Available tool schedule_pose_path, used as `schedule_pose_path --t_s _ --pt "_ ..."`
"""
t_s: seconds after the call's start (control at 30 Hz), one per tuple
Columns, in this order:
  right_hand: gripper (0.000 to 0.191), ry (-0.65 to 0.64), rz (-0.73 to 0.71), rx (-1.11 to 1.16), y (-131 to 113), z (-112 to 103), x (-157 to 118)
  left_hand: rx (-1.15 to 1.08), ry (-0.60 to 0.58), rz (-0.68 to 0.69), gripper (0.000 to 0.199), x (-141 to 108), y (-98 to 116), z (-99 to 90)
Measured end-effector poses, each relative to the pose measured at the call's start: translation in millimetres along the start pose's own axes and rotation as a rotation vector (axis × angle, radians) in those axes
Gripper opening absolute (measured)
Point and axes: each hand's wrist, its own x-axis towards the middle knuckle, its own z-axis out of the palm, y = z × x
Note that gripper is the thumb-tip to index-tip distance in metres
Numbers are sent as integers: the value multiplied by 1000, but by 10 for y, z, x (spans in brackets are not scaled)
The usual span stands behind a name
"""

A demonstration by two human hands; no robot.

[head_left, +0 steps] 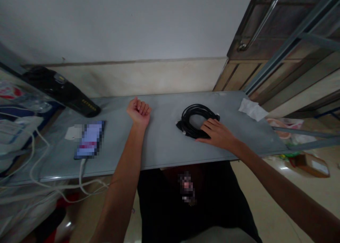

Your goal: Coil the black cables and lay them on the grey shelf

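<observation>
A coil of black cable point(188, 130) lies on the grey tabletop point(162, 143), with a plug end showing at its left side. My right hand point(216, 131) is closed on the right edge of the coil, its fingers over the loops and its thumb along the near side. To the left of the coil and apart from it, my left hand point(139, 112) rests on the table with the palm turned up. Its fingers are curled in, and nothing shows in them.
A phone point(90, 138) with a white charging cable point(81, 170) lies at the left. Behind it a black umbrella-like cylinder point(71, 94) leans over the table. A crumpled white tissue point(252, 109) sits at the right end, near the metal frame point(281, 53). A wall closes off the back.
</observation>
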Motion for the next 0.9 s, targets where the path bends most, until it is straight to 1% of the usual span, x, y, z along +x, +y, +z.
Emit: schedule_pose_path --t_s 0.1,0.17,0.23,0.3,0.43,0.57,0.73,0.8,0.9 --pt "50 -23 68 -14 332 -63 -390 2 -19 -8 61 4 -14 8" --pt "49 -33 123 -15 556 -86 -600 14 -22 -6 63 7 -24 11" --pt "49 -31 182 -15 734 -92 -748 28 -14 1 65 7 -31 14" --pt "48 -6 235 -11 839 -85 -835 41 -7 5 65 4 -33 16" --pt "44 61 283 25 856 -71 -869 73 -2 10 64 4 -22 24" --pt "43 70 312 96 835 -123 -832 72 -10 19 64 13 -13 42" --pt "48 155 492 201 885 -275 -766 43 -4 19 65 21 -19 59" --pt "49 160 551 248 885 -341 -722 39 -5 20 64 17 -22 57" --pt "51 148 601 296 863 -410 -640 48 -10 14 64 6 -23 51"
